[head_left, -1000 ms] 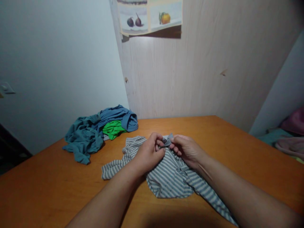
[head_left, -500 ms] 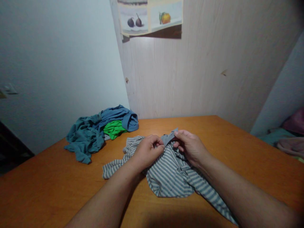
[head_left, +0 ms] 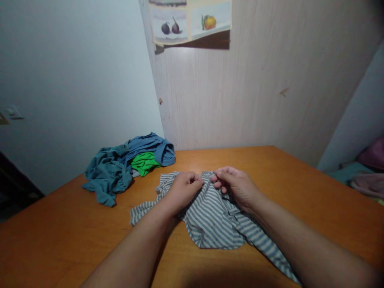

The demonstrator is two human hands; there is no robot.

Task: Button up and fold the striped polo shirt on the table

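A grey-and-white striped shirt (head_left: 210,220) lies crumpled on the orange wooden table (head_left: 300,192) in front of me. My left hand (head_left: 180,190) pinches the cloth at its far edge, fingers curled shut. My right hand (head_left: 235,186) grips the same edge a little to the right, fingers also closed on the fabric. The two hands almost touch, with a fold of striped cloth bunched between them. One sleeve trails toward the table's near right edge.
A heap of clothes (head_left: 120,166), teal, blue and bright green, sits at the table's far left by the white wall. A pale wood panel with a fruit poster (head_left: 190,20) stands behind. Bedding (head_left: 366,176) shows at far right.
The plain grey collar piece that my right hand held up has gone down into the striped cloth. Both hands have moved closer together and lower.
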